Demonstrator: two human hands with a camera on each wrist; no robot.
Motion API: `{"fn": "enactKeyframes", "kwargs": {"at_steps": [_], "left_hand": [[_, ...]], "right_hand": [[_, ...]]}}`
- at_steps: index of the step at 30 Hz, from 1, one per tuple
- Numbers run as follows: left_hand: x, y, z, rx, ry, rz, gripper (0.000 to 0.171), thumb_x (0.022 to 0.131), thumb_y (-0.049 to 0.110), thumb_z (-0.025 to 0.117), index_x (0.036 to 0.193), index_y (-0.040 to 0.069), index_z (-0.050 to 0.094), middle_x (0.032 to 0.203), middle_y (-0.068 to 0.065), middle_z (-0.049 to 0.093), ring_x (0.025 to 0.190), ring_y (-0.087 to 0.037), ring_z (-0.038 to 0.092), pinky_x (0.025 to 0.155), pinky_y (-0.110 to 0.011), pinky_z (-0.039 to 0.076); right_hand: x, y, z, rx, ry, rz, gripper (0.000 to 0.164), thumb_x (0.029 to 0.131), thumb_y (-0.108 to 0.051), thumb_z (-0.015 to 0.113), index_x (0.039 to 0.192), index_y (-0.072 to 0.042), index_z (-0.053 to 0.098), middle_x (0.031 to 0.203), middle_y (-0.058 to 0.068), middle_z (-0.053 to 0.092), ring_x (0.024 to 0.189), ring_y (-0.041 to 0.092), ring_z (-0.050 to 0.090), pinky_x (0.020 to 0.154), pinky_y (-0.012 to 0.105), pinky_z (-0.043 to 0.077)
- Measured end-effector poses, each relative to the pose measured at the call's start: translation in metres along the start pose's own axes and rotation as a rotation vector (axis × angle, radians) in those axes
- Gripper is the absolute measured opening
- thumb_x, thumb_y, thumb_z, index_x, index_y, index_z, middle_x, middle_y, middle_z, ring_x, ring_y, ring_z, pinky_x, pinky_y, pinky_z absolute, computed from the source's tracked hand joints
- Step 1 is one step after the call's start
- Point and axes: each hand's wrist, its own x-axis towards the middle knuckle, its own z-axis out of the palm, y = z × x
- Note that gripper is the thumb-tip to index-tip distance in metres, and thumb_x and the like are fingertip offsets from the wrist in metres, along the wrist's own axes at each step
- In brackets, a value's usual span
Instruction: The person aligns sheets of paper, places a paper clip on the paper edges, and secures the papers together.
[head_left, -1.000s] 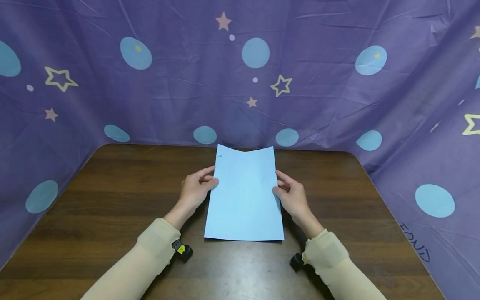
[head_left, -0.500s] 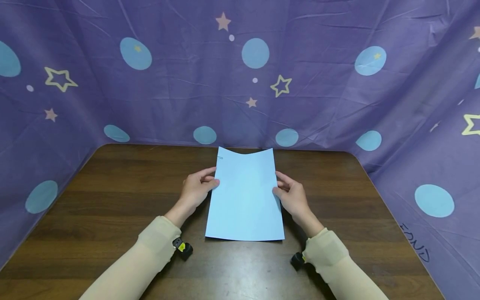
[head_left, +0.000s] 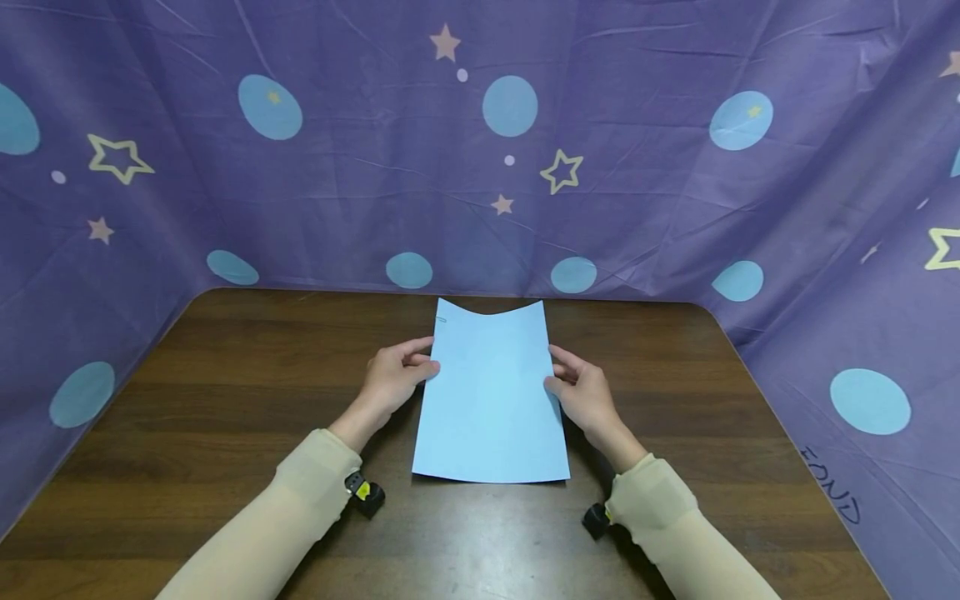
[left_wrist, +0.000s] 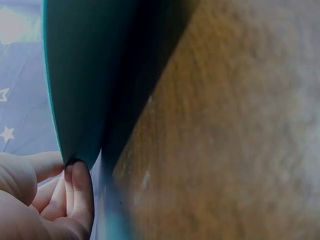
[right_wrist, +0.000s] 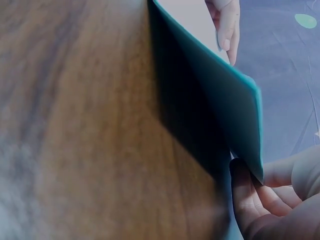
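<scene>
A light blue sheet of paper (head_left: 491, 400) is held above the table in the head view, its far edge bowed downward in the middle. A small paper clip (head_left: 441, 320) sits on its left edge near the far corner. My left hand (head_left: 390, 377) pinches the sheet's left edge, thumb on top and fingers beneath. On the opposite edge my right hand (head_left: 588, 398) pinches it in the same way. Both wrist views show the shaded teal underside of the paper (left_wrist: 82, 75) standing apart from the tabletop. Whether it is one sheet or several, I cannot tell.
A brown wooden table (head_left: 262, 375) lies under the hands. Behind and beside it hangs a purple curtain (head_left: 375, 192) with stars and blue dots. Black wrist cameras (head_left: 367, 500) are strapped at both light sleeves.
The paper's far edge has come down slightly toward the table and its bow is a little deeper. Both hands keep their pinch and have hardly moved.
</scene>
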Motion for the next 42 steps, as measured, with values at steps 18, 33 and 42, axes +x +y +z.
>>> {"fn": "enactKeyframes", "kwargs": {"at_steps": [18, 33, 42], "left_hand": [[0.001, 0.0, -0.005, 0.039, -0.041, -0.016, 0.052, 0.101, 0.021, 0.072, 0.151, 0.012, 0.061, 0.113, -0.007, 0.077, 0.102, -0.02, 0.068, 0.085, -0.032, 0.054], [0.001, -0.001, -0.009, 0.055, -0.06, -0.025, 0.052, 0.101, 0.02, 0.072, 0.151, 0.011, 0.061, 0.112, -0.006, 0.076, 0.103, -0.021, 0.066, 0.092, -0.038, 0.053], [0.001, -0.003, -0.011, 0.076, -0.078, -0.02, 0.053, 0.101, 0.019, 0.071, 0.152, 0.011, 0.06, 0.11, -0.007, 0.075, 0.1, -0.021, 0.065, 0.088, -0.033, 0.053]], "right_hand": [[0.001, 0.001, 0.001, -0.015, -0.003, 0.036, 0.054, 0.101, -0.009, 0.069, 0.154, -0.016, 0.059, 0.118, 0.009, 0.073, 0.112, 0.024, 0.062, 0.093, 0.035, 0.052], [0.001, -0.003, 0.0, -0.065, -0.028, 0.053, 0.055, 0.102, -0.012, 0.066, 0.156, -0.015, 0.056, 0.124, 0.01, 0.069, 0.118, 0.026, 0.058, 0.098, 0.039, 0.05], [0.0, -0.003, -0.002, -0.121, -0.051, 0.01, 0.055, 0.103, -0.011, 0.065, 0.156, -0.01, 0.054, 0.107, 0.008, 0.064, 0.112, 0.027, 0.056, 0.098, 0.041, 0.047]]}}
